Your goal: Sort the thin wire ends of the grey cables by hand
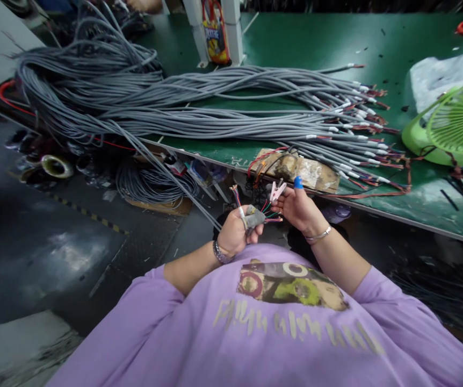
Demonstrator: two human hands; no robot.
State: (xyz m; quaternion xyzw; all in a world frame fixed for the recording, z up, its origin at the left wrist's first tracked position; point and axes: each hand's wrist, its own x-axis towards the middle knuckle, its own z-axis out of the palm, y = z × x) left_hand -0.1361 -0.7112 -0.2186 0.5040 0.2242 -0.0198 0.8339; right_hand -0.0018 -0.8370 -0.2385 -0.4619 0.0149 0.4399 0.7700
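Two-handed cable work at the edge of a green surface [316,40], seen from the worker's head. The left hand [234,234], a gray covering [254,216] on its thumb or finger, is closed around gray cables [193,200] that run down to it from the upper left. Stripped ends with colored wires [237,199] stand up above this grip, and further wires fan out toward the other hand. The right hand [301,210], its thumb raised and tipped with a blue cover [298,183], lies just beside these wires; a pink clip [277,192] shows at its fingertips, but whether the fingers grasp it or merely touch it cannot be told. The held cables are in front of the surface, near the person's torso. On the surface lies a large bundle of gray cables [215,123], its white-banded ends pointing right. Near its front edge rests a worn block [324,178]; at right stand a green fan [457,121] and, behind it, a clear plastic bag [436,75]. A coil of gray cable [154,185] lies below the surface.
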